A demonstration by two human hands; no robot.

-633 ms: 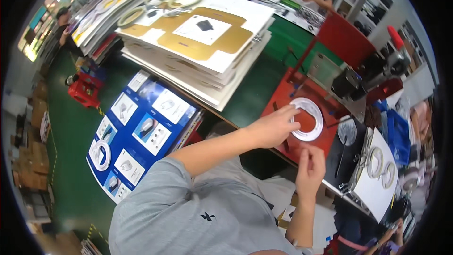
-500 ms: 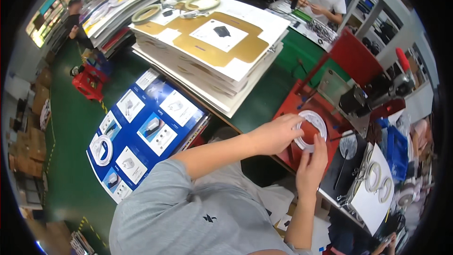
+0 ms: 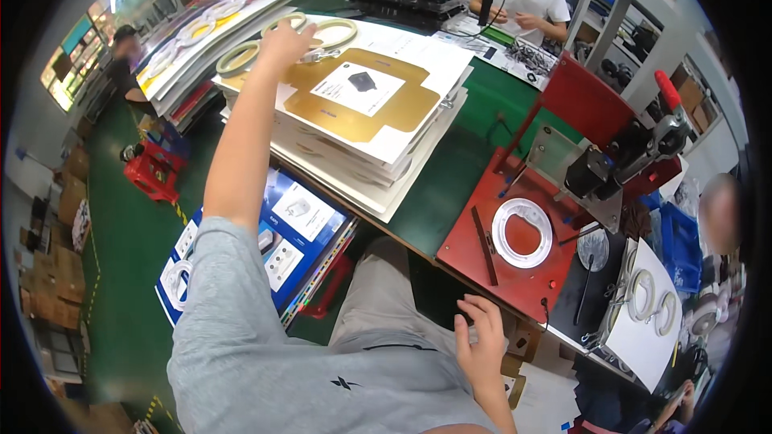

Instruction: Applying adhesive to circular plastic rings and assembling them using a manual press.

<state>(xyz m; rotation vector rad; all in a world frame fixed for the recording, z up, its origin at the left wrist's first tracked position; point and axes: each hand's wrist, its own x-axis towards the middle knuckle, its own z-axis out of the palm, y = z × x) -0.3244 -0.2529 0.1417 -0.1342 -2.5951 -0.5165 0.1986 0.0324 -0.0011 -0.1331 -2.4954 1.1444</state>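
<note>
My left hand (image 3: 287, 47), arm stretched far forward, is over the near stack of printed sheets, among cream rings (image 3: 239, 58) and next to a silvery clip-like piece (image 3: 320, 55). Its fingers bend downward and their tips are hidden, so any hold on something does not show. Close to my lap, my right hand (image 3: 481, 341) is open, fingers apart, holding nothing. A white ring (image 3: 505, 254) lies flat on the red base (image 3: 458, 253) of a hand press, beside a dark bar (image 3: 484, 245). The press's red-handled lever (image 3: 669, 90) stands up behind it.
Blue printed sheets (image 3: 301, 207) lie stacked left of my legs, with a white ring (image 3: 174, 280) on them. A white board (image 3: 643, 341) with more rings is at right. Across the bench a masked person (image 3: 527, 4) works; a red stool (image 3: 153, 173) stands at left.
Both hands have left the white ring on the red base. My left hand has swung far left and forward to the sheet stack; my right has drawn back toward my lap.
</note>
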